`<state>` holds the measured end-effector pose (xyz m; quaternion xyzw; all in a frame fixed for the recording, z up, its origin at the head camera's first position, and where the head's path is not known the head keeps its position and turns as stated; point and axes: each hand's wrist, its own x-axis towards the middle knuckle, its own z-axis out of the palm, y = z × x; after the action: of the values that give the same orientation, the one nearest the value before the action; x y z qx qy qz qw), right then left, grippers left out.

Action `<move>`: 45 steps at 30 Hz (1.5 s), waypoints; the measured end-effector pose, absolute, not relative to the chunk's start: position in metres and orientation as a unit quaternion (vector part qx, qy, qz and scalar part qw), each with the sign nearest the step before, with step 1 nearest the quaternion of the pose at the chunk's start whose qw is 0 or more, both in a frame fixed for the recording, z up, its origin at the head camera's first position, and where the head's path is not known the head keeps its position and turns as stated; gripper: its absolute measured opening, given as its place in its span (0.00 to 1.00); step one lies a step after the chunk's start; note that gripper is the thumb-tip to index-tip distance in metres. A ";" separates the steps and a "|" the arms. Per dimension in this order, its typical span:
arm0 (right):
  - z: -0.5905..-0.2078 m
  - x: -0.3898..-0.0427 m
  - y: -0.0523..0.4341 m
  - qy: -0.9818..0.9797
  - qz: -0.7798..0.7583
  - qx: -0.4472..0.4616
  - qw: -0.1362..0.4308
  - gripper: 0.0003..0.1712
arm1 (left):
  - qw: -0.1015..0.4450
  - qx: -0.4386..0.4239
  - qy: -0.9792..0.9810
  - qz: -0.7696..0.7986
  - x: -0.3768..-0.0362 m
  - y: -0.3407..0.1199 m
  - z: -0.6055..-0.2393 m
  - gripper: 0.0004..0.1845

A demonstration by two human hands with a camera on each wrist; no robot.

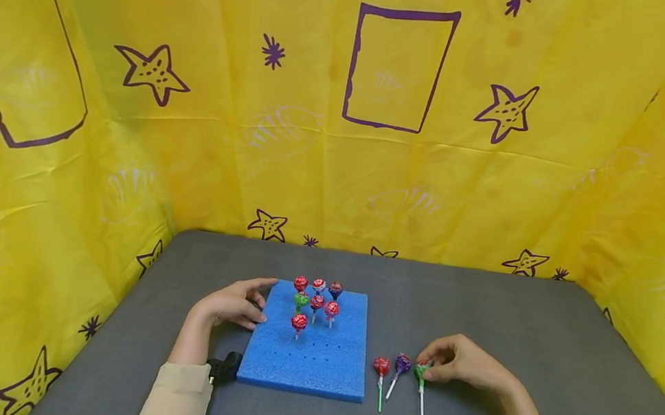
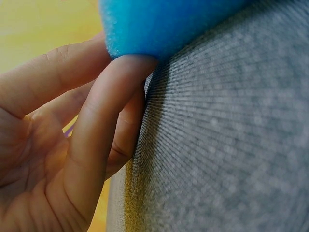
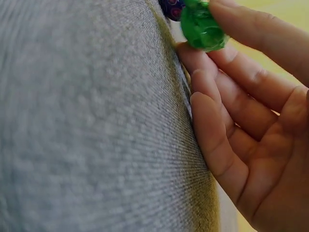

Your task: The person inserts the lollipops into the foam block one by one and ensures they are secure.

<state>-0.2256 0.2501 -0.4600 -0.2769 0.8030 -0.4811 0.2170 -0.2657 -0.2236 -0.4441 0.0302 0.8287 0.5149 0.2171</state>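
A blue foam board lies flat on the table, with lollipops standing upright in it. Three form the back row, three more the middle row, and a single red lollipop stands in front of them. My left hand rests against the board's left side, its fingertips touching the foam edge. To the right of the board, my right hand pinches a green lollipop by its wrapped head between thumb and finger, its white stick pointing toward me. Beside it lie a purple lollipop and a red lollipop with a green stick.
Small holes in rows dot the front half of the board. The grey table extends around it on all sides. Yellow cloth walls with purple drawings enclose the back and sides. Black wrist straps sit near both sleeves.
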 end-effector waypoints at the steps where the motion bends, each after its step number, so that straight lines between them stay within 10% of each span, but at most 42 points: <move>1: -0.460 -0.226 0.250 0.802 -0.484 -0.276 0.217 0.13 | 0.217 0.030 0.829 0.515 -0.266 -0.224 -0.444 0.43; 45: -0.436 -0.230 0.212 0.792 -0.554 -0.254 0.033 0.19 | 0.219 0.043 0.824 0.521 -0.266 -0.224 -0.444 0.44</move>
<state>-0.2304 0.2124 -0.4356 -0.2543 0.7918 -0.5543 0.0334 -0.2662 -0.2241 -0.4445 0.0425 0.8237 0.5214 0.2187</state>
